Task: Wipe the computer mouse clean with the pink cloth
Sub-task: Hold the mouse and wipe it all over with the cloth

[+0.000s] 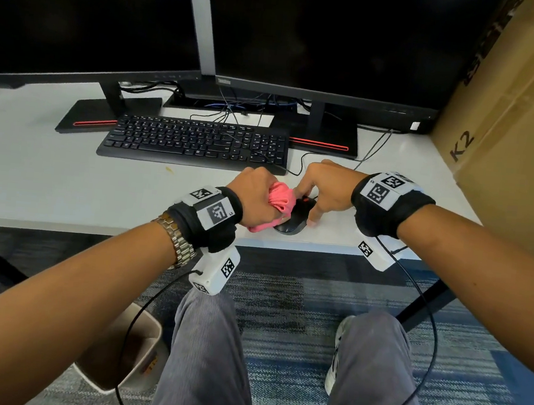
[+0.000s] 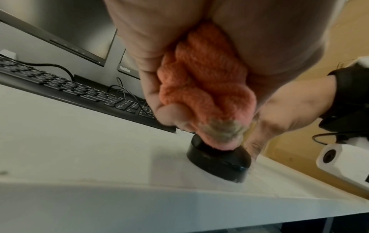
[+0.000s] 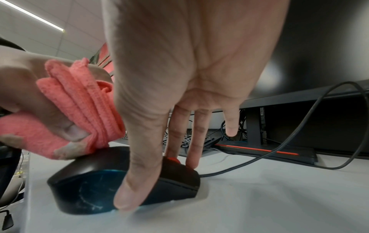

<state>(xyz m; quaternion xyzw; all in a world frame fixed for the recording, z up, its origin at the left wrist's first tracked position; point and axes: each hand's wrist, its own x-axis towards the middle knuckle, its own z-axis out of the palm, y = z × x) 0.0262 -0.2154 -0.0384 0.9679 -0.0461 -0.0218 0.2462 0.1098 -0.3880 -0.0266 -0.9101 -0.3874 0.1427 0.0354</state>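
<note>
Now the left hand (image 1: 253, 191) is clenching the pink cloth (image 1: 281, 197) on the mouse (image 1: 295, 219) near the tabletop (image 1: 65, 183) front edge; the right hand (image 1: 325, 188) is pinching it steady, so rubbing should be firm.

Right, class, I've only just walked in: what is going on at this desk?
A seated person is cleaning a black mouse on the white desk. The left hand grips a bunched pink cloth and presses it on the mouse's back. The right hand steadies the mouse, thumb and fingers straddling its front.
</note>
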